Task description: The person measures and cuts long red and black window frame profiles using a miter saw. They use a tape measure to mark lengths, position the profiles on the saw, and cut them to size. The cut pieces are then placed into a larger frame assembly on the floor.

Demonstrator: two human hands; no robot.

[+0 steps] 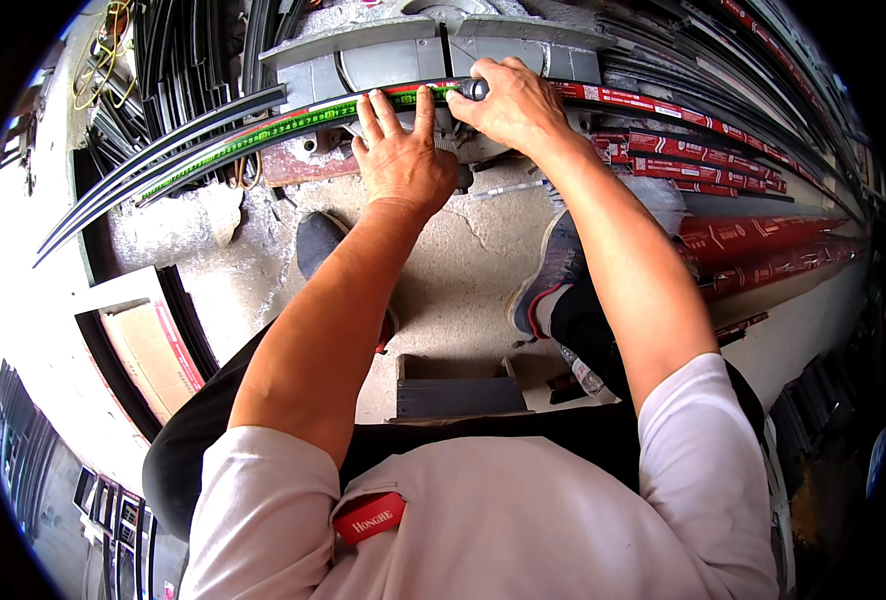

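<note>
A green tape measure blade (303, 119) lies along a long dark profile with red film (643, 101), which crosses in front of me from left to right. My left hand (403, 160) rests palm down over it, its spread fingertips pressing on the blade and profile. Just to the right, my right hand (521, 105) is closed, thumb and fingers around the dark rounded end of the tape measure (475, 89) at the profile. Part of that case is hidden by the fingers. Beneath the profile is a grey metal machine table (393, 62) with a dark slot.
Stacked dark profiles (193, 60) fill the far left. Red-wrapped profiles (753, 240) lie at right, beside more dark lengths. A framed cardboard piece (148, 350) is at left. Between my feet and body stands a small grey stool-like box (460, 397). Yellow cord (103, 60) hangs far left.
</note>
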